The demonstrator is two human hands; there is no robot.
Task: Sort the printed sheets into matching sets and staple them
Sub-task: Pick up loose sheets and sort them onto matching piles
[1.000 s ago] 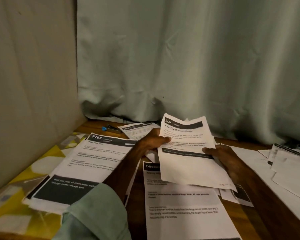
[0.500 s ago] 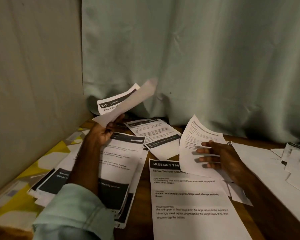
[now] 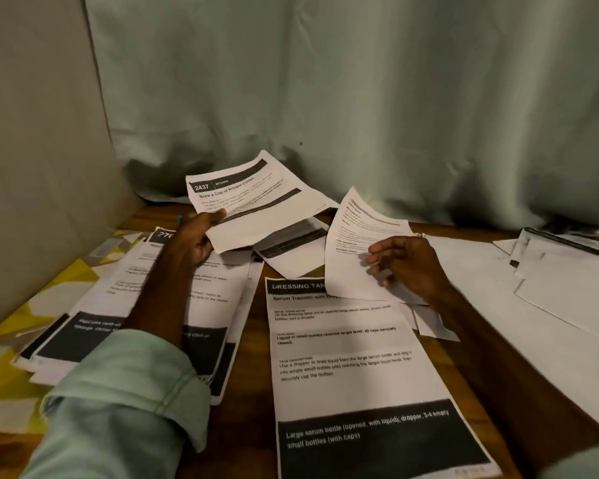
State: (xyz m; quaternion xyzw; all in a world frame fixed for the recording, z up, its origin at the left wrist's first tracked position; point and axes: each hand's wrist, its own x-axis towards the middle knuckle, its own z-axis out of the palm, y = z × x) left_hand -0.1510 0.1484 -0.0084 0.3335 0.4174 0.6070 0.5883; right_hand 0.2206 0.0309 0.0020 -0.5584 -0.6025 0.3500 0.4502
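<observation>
L→R, risks first.

Far left, left stack [image 3: 173, 295]: fanned unevenly, partly on yellow cloth [image 3: 49, 299], forearm lying across. Risk: skewing or mixing sets via sleeve drag.

Pinches 2437 sheet [image 3: 256, 209] w/ left hand [image 3: 191, 243] at near-left corner only, thumb on top, other fingers curled under. Holds it off the table [image 3: 481, 392], above the stack's far end and a loose sheet [image 3: 291, 250]. One-corner grip = droop, possible slip or crease. Dropping on wrong pile = mis-sort.

Blue tip [image 3: 179, 219] behind that hand: can't tell what. No stapler clearly in view, so stapling prob. not begun.

Centre, Dressing Table sheet [image 3: 353, 357]: flat on table, header part-covered. Risk: getting buried under next drop.

Grips faint-print sheet [image 3: 353, 243] w/ right hand [image 3: 408, 267] near its right edge, fingers curled on the face, thumb hidden. Lifts it curled, lower corner over the Dressing Table header. Print too faint to read, so risk of matching by guess.

Far right, blank-side sheets [image 3: 498, 288] + folded papers [image 3: 567, 261]: faces hidden, need flipping before matching.

Readable:
- "2437 KITCHEN", "Brew a Cup of Instant Coffee"
- "276…" on left stack
- "DRESSING TAB…", "Serum Transfer with…"
- "Large serum bottle (opened, with liquid), dropper, 3-4 empty small bottles (with caps)"
</observation>
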